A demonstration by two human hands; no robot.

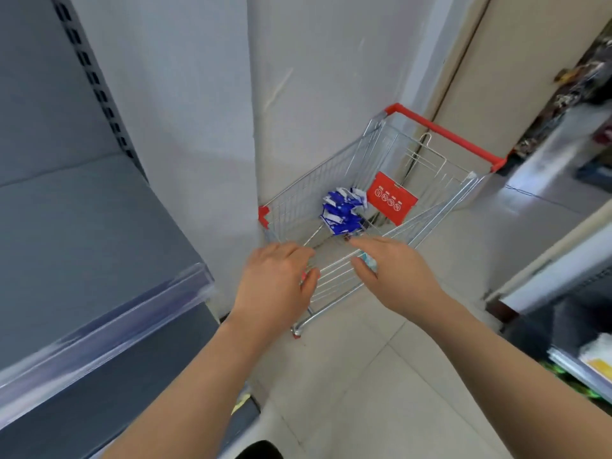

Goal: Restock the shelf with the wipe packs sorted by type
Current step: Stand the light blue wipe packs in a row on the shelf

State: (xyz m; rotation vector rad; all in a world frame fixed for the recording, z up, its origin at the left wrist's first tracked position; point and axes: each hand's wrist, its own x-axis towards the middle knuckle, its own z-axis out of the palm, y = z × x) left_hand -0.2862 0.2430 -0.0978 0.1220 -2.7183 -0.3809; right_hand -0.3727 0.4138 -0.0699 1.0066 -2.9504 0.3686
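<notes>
Progress: early stage. The shelf (82,226) shows no packs; sorting and placing remain to be done. The blue wipe packs (341,212) lie heaped in the cart (324,183). Left hand (276,279): fingers curled at the cart wire, grip unconfirmed. Right hand (397,270): fingers extended over a pale item (368,260), hold undetermined.

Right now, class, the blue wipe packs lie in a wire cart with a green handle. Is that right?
No: the head view shows the handle is red, not green. The blue wipe packs do lie in the wire cart.
</notes>
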